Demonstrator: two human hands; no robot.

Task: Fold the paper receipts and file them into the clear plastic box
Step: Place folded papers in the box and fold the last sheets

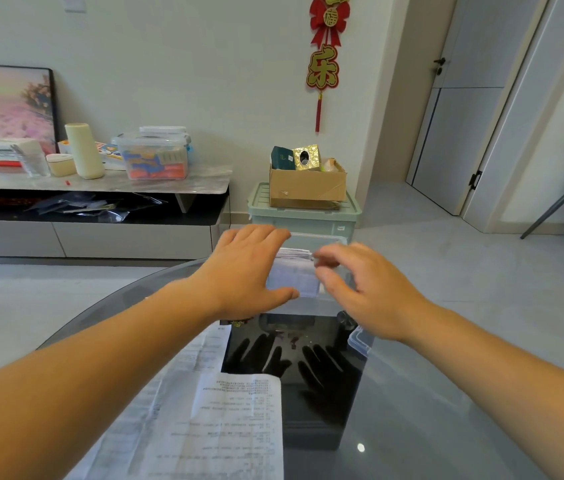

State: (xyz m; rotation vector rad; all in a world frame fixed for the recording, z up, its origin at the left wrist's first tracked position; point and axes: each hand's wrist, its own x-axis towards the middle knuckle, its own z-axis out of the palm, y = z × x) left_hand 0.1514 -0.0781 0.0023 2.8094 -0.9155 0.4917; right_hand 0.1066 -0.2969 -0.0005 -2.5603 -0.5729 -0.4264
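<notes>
clear plastic box (311, 303) | see-through | folded white receipts (294, 254) upright inside

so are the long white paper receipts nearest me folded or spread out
Spread out: the long white paper receipts lie flat at full length, overlapping one another, on the round glass table.

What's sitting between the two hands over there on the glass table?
The clear plastic box, with folded receipts inside it, fills the gap between the left hand and the right hand. The head view shows it.
</notes>
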